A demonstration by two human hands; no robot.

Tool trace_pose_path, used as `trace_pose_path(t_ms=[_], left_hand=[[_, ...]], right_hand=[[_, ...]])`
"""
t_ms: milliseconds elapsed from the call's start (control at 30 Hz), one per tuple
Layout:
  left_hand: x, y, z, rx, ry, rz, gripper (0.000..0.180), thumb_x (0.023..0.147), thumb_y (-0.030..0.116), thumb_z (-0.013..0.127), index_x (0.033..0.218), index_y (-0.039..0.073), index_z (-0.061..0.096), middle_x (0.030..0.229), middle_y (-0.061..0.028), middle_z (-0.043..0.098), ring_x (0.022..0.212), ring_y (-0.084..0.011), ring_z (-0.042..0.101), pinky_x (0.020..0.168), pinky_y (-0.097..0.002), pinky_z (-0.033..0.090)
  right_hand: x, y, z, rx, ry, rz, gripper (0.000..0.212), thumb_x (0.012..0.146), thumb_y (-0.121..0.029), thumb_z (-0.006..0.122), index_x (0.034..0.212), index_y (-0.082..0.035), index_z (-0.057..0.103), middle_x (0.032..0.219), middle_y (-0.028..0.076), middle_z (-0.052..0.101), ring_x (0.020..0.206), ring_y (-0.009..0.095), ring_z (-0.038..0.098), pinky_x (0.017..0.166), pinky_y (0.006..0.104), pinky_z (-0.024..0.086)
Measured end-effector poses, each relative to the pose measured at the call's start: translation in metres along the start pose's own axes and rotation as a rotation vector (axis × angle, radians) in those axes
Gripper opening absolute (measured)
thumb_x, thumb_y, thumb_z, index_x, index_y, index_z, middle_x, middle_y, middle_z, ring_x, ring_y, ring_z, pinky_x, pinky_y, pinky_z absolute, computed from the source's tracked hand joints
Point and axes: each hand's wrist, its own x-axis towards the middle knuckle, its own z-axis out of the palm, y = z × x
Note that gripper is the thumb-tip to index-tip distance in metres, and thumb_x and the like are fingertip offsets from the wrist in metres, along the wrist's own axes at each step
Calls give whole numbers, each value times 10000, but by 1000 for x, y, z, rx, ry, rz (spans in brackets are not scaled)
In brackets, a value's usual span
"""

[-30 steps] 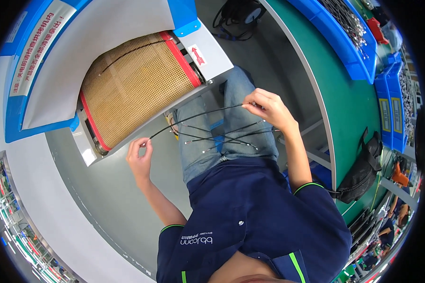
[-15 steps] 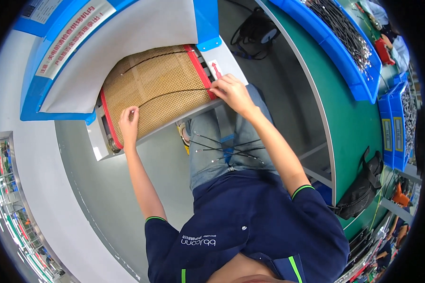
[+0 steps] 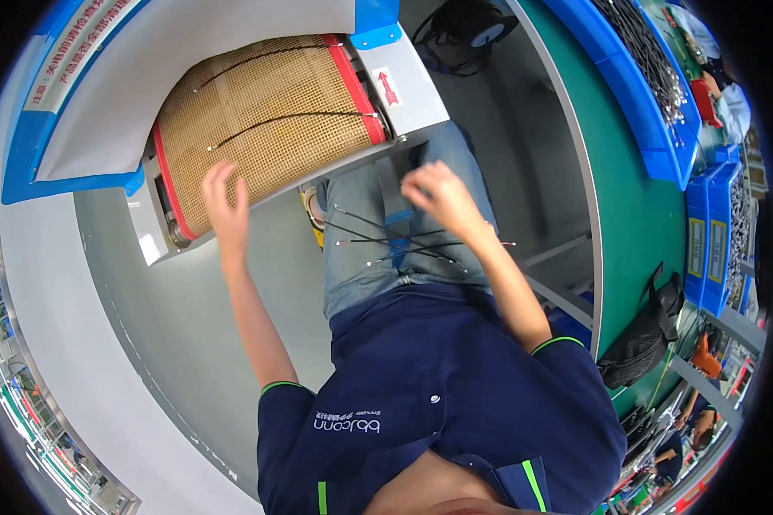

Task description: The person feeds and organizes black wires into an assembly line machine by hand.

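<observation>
Two thin black cables with small pale ends lie across the tan mesh conveyor belt (image 3: 258, 159): the far cable (image 3: 264, 60) and the near cable (image 3: 292, 118). Just off the near cable's left end, my left hand (image 3: 226, 202) is open over the belt's front edge, fingers raised and holding nothing. My right hand (image 3: 442, 197) is in the air over my right thigh, in front of the machine. Its fingers are loosely bent, and no cable shows in them. Several more black cables (image 3: 401, 244) lie crossed on my lap.
The blue and white machine hood (image 3: 206, 39) arches over the belt's far side. Right of me runs a green worktable (image 3: 567, 51) bearing a blue bin (image 3: 605, 77) of cables, more blue bins (image 3: 709, 240) and a black bag (image 3: 648, 335). A black reel (image 3: 472, 30) sits on the floor.
Both hands have let go of the near cable, which now rests on the belt. My right hand has drawn back toward my lap; the left has opened. The view has shifted slightly.
</observation>
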Motion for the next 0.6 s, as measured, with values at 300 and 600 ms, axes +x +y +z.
trace_pose_path(t_ms=[300,600], left_hand=[[-88,51,55,-312,-507,-150,228,888,114,557,1106,57,587,1191,-115,538,1151,-295,488,996,-375,380],[-100,118,18,-99,-716,64,215,903,183,537,1064,43,562,1138,-133,538,1112,-327,481,973,-413,378]], right_hand=[[-59,13,26,-310,-343,82,128,750,-153,682,842,-70,652,872,66,590,906,260,548,850,369,428],[-62,-32,-73,141,-237,122,136,793,-162,649,867,-50,631,824,114,605,829,314,601,717,399,491]])
